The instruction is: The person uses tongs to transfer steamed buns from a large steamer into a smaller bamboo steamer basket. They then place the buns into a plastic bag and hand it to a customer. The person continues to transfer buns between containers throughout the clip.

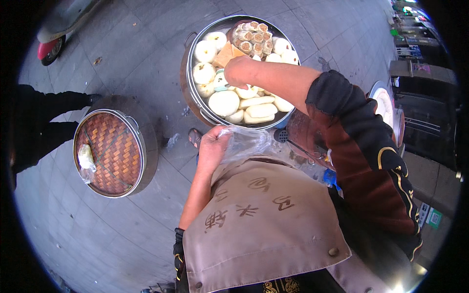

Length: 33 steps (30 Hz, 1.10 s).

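Observation:
A large round metal steamer point(188, 69) holds white steamed buns point(224, 103), oblong rolls point(261, 110), brown square slices point(222, 56) and a cluster of open-topped stuffed dumplings point(257, 36). My right hand point(237, 71) reaches in over the buns, fingers bent down near a bun and a small pale-green and white item point(220, 80); what its fingertips grip, if anything, is hidden. Below the steamer's near rim, my left hand point(214, 146) pinches the edge of a clear plastic bag point(249, 141), which spreads out to the right.
On the left stands a steamer with a woven bamboo lid point(113, 154), a bagged white food item point(86, 157) on top. A person in dark trousers point(55, 113) is beside it. Perforated tongs point(284, 136) lie right of the bag. A scooter wheel point(54, 51) shows upper left.

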### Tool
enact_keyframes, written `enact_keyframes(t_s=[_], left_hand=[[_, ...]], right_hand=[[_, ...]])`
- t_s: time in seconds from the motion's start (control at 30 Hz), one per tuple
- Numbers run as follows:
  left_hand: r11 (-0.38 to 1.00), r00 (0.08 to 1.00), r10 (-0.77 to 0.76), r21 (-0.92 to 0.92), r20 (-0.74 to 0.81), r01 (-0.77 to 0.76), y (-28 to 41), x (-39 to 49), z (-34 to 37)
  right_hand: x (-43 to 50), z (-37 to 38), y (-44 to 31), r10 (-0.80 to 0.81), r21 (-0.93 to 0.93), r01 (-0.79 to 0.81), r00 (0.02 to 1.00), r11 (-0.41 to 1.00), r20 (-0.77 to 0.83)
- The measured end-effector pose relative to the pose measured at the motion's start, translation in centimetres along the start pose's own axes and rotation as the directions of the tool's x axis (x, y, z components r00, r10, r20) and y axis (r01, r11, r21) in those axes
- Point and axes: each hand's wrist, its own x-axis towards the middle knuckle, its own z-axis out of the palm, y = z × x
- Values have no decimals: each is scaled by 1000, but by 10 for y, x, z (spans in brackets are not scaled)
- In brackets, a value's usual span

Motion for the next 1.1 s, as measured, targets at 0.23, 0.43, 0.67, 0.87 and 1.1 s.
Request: enact_keyframes(t_s=[0.23, 0.43, 0.67, 0.87, 1.1], left_hand=[[992, 992, -122, 21, -23, 123, 6, 2, 11], [981, 981, -195, -1, 18, 195, 17, 13, 34], [971, 970, -236, 38, -54, 238, 3, 39, 54], [961, 971, -233, 141, -49, 238, 5, 30, 58], [995, 997, -80, -66, 18, 81, -13, 21, 40]], right_hand=[[14, 53, 79, -110, 755, -38, 983, 655, 145], [-10, 125, 117, -216, 987, 152, 963, -51, -160], [-72, 133, 97, 143, 816, 119, 960, 565, -240], [-35, 62, 51, 3, 389, 84, 976, 918, -217], [-8, 7, 24, 34, -40, -35, 999, 999, -17]])
